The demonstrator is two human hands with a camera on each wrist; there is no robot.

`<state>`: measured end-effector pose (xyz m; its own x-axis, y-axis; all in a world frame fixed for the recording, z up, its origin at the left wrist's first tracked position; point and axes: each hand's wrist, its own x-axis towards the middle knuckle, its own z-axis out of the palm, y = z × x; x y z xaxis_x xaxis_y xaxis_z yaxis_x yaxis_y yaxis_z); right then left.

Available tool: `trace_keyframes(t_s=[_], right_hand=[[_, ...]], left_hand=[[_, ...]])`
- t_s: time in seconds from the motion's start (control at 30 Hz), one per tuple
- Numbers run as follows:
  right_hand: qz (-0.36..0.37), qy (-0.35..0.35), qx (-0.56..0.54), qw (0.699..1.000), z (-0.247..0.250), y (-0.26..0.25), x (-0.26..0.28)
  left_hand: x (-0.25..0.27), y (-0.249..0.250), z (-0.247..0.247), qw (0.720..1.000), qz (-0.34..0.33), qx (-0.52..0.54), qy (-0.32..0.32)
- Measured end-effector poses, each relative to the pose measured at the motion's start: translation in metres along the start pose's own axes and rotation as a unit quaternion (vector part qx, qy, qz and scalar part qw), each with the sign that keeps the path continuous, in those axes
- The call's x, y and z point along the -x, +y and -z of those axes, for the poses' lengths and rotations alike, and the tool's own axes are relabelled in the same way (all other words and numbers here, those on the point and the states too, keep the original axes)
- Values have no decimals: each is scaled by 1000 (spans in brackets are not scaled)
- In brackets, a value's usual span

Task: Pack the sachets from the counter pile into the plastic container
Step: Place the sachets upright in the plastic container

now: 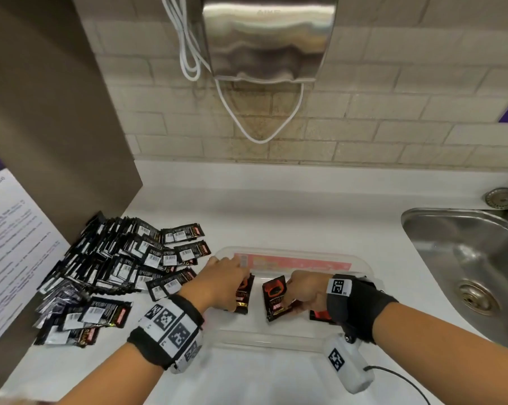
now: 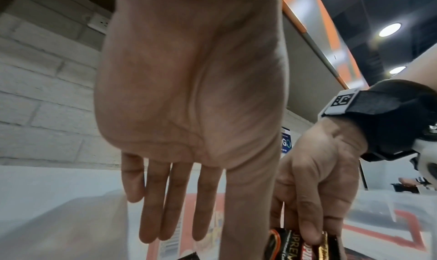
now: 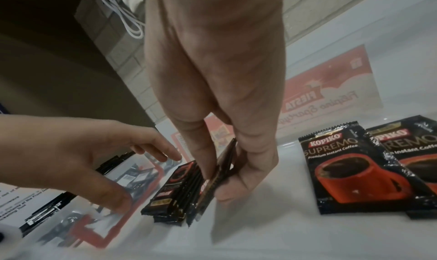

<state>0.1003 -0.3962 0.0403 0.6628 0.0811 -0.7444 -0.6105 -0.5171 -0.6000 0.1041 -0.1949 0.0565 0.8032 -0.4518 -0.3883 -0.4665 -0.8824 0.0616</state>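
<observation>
A big pile of black sachets [image 1: 109, 267] lies on the white counter at the left. The clear plastic container [image 1: 276, 251] sits in the middle, red label on its far wall [image 3: 331, 88]. My left hand [image 1: 232, 276] hovers inside it with straight fingers [image 2: 165, 217], just above a small stack of sachets [image 3: 175, 189] and holding nothing. My right hand [image 3: 218, 180] pinches a sachet [image 1: 274, 299] on its edge between thumb and fingers, right beside that stack. Two more sachets [image 3: 350, 168] lie flat, face up, on the container floor to the right.
A steel sink [image 1: 466, 258] is set into the counter at the right. A metal hand dryer [image 1: 267, 39] and a looped white cable [image 1: 258, 135] hang on the tiled wall behind. A brown panel with a printed notice [image 1: 10, 244] borders the pile on the left.
</observation>
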Motion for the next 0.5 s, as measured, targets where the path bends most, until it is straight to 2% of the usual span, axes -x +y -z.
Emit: trace_keyframes(t_s=[0.27, 0.4, 0.5], right_hand=[[1, -32, -23, 999, -8, -5, -4], [10, -42, -39, 998, -9, -12, -4], [24, -19, -34, 999, -12, -13, -6]], left_hand=[[0, 8, -26, 989, -4, -135, 56], [-2, 8, -35, 984, 7, -143, 109], [0, 5, -39, 982, 17, -143, 122]])
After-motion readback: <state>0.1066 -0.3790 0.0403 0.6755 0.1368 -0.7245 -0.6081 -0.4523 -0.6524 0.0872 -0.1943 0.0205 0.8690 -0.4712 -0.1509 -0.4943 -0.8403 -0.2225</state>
